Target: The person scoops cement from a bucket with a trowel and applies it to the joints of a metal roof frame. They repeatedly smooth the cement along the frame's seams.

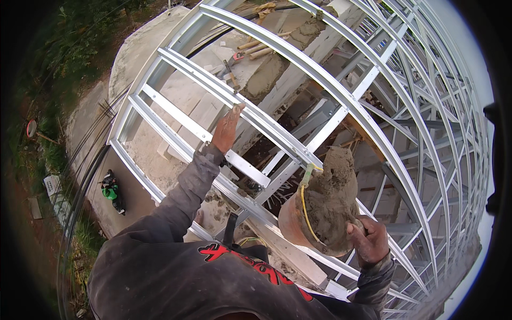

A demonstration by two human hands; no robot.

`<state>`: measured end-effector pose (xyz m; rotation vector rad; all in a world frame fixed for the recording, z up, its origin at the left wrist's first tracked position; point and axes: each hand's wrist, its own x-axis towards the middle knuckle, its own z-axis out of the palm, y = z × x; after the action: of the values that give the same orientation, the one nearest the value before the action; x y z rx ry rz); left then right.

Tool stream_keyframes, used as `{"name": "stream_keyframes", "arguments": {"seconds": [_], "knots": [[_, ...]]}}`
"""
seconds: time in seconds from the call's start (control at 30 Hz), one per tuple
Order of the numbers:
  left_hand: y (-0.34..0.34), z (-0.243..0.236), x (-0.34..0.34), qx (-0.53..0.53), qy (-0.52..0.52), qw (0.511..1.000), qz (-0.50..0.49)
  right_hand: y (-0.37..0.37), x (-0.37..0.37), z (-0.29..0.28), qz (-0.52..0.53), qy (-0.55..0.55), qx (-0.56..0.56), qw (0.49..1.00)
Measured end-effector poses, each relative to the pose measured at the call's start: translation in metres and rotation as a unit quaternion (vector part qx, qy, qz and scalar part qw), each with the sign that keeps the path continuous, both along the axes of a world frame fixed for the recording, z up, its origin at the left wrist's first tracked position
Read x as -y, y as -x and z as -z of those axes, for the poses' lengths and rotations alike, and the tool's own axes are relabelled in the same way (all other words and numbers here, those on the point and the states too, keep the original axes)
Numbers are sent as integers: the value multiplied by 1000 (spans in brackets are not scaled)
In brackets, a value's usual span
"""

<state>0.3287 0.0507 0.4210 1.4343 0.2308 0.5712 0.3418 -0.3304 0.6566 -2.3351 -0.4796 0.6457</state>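
Left hand [226, 128] is spread flat, its fingers held close together and stretched out, with the fingertips at the edge of a silvery metal rail [205, 80] and nothing in its grasp. Right hand [370, 240] curls around the near right rim of a reddish bucket [290, 221], thumb uppermost. That bucket stands tilted among the rails, right of the left hand and just in front of the person's body; whether its weight rests on the metal cannot be told. Wet grey mortar [333, 205] fills it and rises in a lump at the far side. A yellow cord [304, 205] crosses the bucket's left side from the far edge toward the near one.

Beyond the left hand, under the frame's far rails, a hammer [231, 74] lies on a pale slab [205, 106], with a red-handled tool [238, 56] near its head. A wall top [266, 80] to the right of them carries more grey mortar, and slender poles [261, 50] lie close by. Outside the frame's left edge, dark cables [85, 181] run above a road, where a person in green [110, 191] sits on a motorcycle [120, 207].
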Motion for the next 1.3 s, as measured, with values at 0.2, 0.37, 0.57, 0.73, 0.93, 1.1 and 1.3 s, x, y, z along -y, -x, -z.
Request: {"name": "stream_keyframes", "arguments": {"seconds": [0.2, 0.37, 0.57, 0.73, 0.93, 1.1, 1.3], "knots": [[-85, 2, -95, 75, 170, 982, 20, 35, -104, 8, -51, -64, -229, 970], [-149, 5, -132, 43, 205, 971, 112, -29, -180, 36, -236, -58, -299, 923], [-217, -10, -146, 47, 206, 956, 205, -196, -303, 73, 19, -136, -273, 952], [-232, 1, -148, 66, 176, 963, 192, -202, -275, 97, -132, 17, -133, 982], [-233, 9, -142, 69, 145, 969, 186, -152, -255, 141, 64, -221, -219, 948], [-231, 17, -148, 57, 112, 980, 154, -207, -270, 198, 177, -480, -473, 717], [-235, 31, -141, 33, 121, 980, 152, -272, -294, 237, 65, -446, -504, 737]]}}
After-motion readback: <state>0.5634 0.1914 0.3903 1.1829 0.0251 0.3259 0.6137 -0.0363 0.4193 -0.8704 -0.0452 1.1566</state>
